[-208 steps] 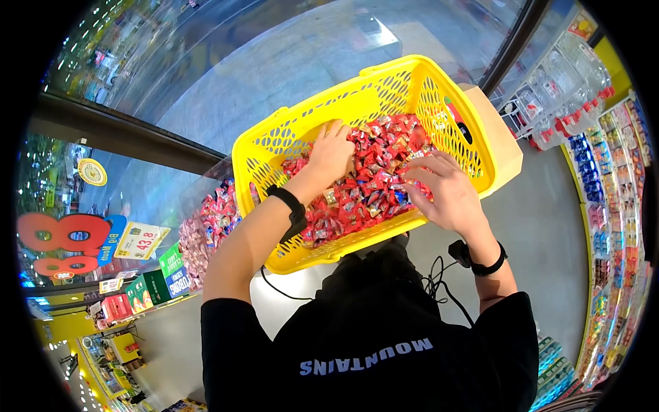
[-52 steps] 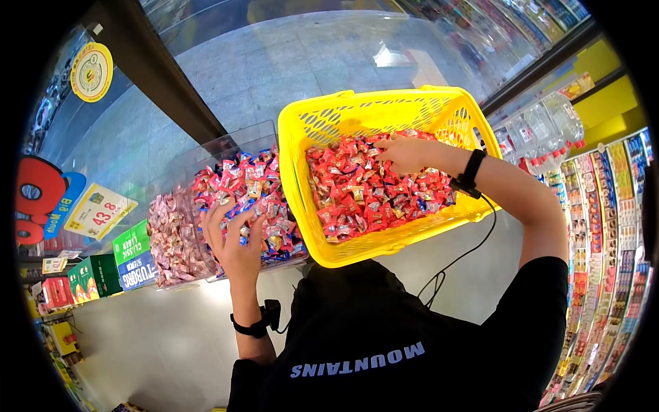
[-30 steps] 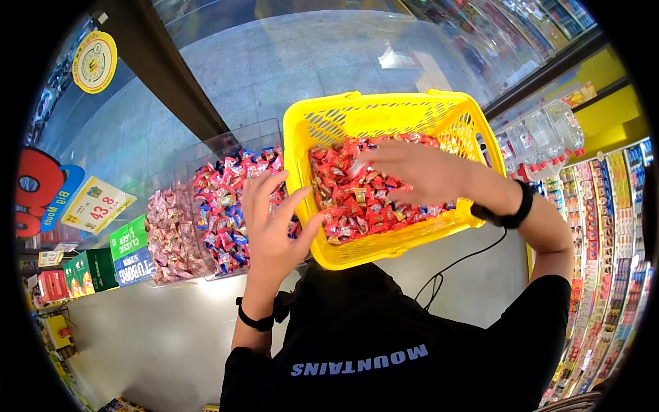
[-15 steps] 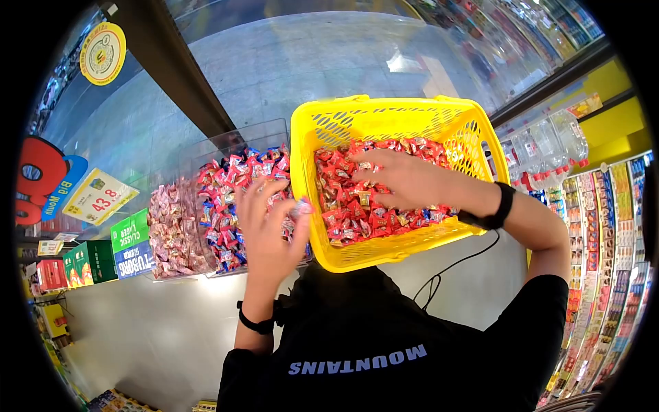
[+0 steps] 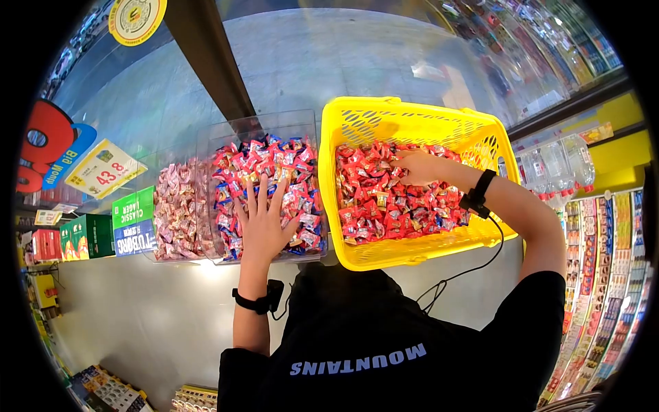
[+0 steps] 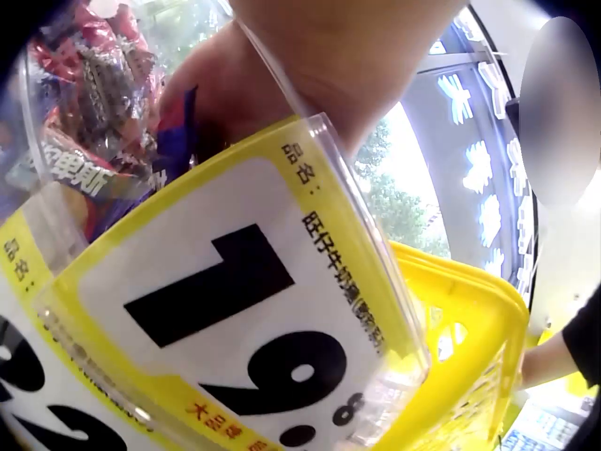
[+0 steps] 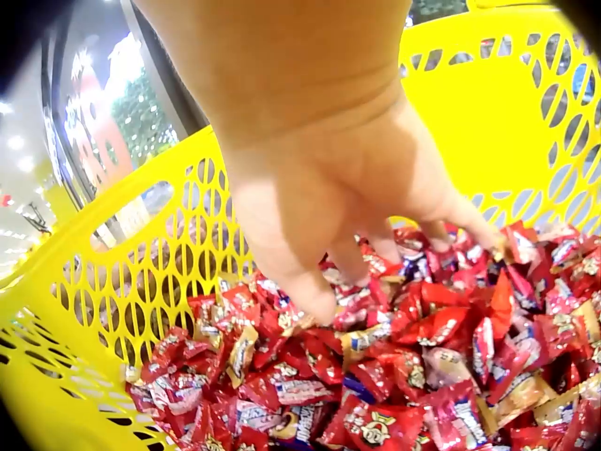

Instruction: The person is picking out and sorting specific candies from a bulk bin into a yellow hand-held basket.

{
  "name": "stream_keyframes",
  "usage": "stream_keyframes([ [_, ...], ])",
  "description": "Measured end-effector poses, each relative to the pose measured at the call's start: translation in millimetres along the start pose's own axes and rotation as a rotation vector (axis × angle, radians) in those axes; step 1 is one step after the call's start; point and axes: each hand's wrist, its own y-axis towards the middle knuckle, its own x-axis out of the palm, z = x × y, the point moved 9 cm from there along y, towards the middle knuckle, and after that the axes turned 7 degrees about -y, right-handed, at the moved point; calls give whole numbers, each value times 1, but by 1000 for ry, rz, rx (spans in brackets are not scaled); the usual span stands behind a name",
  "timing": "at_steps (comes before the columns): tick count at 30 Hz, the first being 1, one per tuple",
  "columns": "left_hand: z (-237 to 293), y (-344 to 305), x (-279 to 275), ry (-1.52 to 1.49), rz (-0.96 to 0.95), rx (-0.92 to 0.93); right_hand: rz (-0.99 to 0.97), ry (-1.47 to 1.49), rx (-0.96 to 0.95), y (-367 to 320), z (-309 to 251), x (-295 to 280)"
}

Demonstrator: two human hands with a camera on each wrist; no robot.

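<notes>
My left hand (image 5: 264,223) is spread flat over wrapped candies (image 5: 302,175) in red and blue that fill a clear plastic bin (image 5: 319,147). In the left wrist view that hand (image 6: 230,89) is partly hidden behind the bin wall and its price card (image 6: 225,291). My right hand (image 5: 424,167) reaches into the yellow shopping basket (image 5: 336,240), which is part-filled with mostly red wrapped candies (image 5: 384,213). The right wrist view shows this hand (image 7: 329,197) with thumb and fingers apart, their tips down among the candies (image 7: 432,376).
Left of the bin is a compartment of pale pink wrapped candies (image 5: 180,213), then a beer carton (image 5: 134,223) and a price sign (image 5: 106,172). Bottled water (image 5: 556,168) stands beyond the basket. Stocked shelves (image 5: 597,295) line the right side. A cable (image 5: 467,271) hangs from the right wrist.
My left hand has left the basket's edge, where a candy showed by its thumb, and spread over the bin. The right hand stays among the basket candies. The head view has shifted.
</notes>
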Motion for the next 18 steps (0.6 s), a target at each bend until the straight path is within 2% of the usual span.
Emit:
stream_keyframes([
  [3,-10,6,3,-4,-19,-86,70,45,-67,-7,-2,-13],
  [5,-16,5,4,-5,9,-134,104,124,-113,-37,-20,-48],
  [8,2,6,-19,-45,15,-91,423,40,-198,-79,-48,-88],
  [11,35,6,-60,-182,222,35,595,-109,-255,-129,-110,-132],
  [13,63,5,-87,-276,362,155,670,-234,-295,-149,-145,-138],
  [16,120,3,-113,-414,321,322,763,-403,-346,-164,-180,-133],
  [18,140,3,-110,-416,298,362,792,-457,-376,-165,-193,-126],
])
